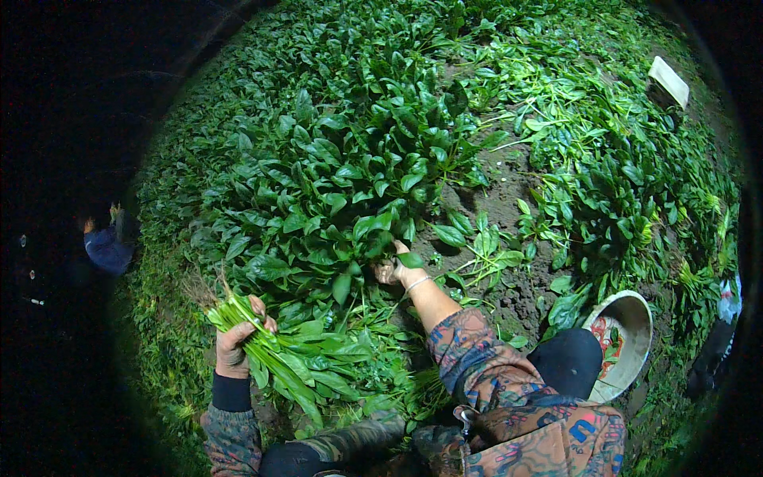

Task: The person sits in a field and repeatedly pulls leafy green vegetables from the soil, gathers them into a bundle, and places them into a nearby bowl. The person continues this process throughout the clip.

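Note:
A bunch of spinach-like leafy greens [298, 358] is gripped in my left hand [238, 337], its pale roots pointing up and left and its leaves spreading right. My right hand [396, 268] reaches in at the base of the standing leafy plants [334, 173], beside bare soil. Leaves cover part of its fingers, so whether they close on a stem cannot be told. A bracelet circles the right wrist.
At lower right, a pale bucket [638, 334] holds red strips and a few leaves. Cut greens [554, 113] lie over soil [524, 286] at right. A white container [669, 80] stands at upper right. Another person [108, 247] is at far left in the dark.

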A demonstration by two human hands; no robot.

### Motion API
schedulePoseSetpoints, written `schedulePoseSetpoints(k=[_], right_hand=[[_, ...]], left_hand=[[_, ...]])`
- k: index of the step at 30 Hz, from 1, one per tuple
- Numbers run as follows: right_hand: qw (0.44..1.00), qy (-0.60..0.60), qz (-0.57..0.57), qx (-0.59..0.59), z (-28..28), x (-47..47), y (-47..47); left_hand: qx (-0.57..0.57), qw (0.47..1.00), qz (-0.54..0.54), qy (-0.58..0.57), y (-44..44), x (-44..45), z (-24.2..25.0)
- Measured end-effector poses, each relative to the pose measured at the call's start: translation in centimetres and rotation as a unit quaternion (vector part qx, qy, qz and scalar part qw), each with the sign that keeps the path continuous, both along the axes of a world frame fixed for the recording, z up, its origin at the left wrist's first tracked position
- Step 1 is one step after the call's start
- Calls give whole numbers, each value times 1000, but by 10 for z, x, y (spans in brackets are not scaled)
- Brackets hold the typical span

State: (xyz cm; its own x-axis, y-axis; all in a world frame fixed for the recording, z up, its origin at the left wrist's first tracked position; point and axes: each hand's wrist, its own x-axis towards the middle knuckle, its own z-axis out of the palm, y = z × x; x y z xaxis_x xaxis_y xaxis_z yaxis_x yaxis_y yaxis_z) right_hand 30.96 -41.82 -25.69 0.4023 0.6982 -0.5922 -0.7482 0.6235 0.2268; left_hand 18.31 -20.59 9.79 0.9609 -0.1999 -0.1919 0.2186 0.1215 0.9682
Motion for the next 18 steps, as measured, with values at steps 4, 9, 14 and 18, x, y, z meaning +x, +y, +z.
schedulePoseSetpoints(k=[4,9,14,18], right_hand=[[998,5,-28,-58,10,17,18],[997,-25,-9,-67,19,15,18],[992,-63,-9,-113,1,-1,18],[973,-113,-9,-199,-16,-18,18]], left_hand=[[-1,994,104,44,6,-8,-2],[-5,989,103,106,17,-8,-16],[55,983,131,118,16,-15,-20],[120,980,119,107,5,-23,-15]])
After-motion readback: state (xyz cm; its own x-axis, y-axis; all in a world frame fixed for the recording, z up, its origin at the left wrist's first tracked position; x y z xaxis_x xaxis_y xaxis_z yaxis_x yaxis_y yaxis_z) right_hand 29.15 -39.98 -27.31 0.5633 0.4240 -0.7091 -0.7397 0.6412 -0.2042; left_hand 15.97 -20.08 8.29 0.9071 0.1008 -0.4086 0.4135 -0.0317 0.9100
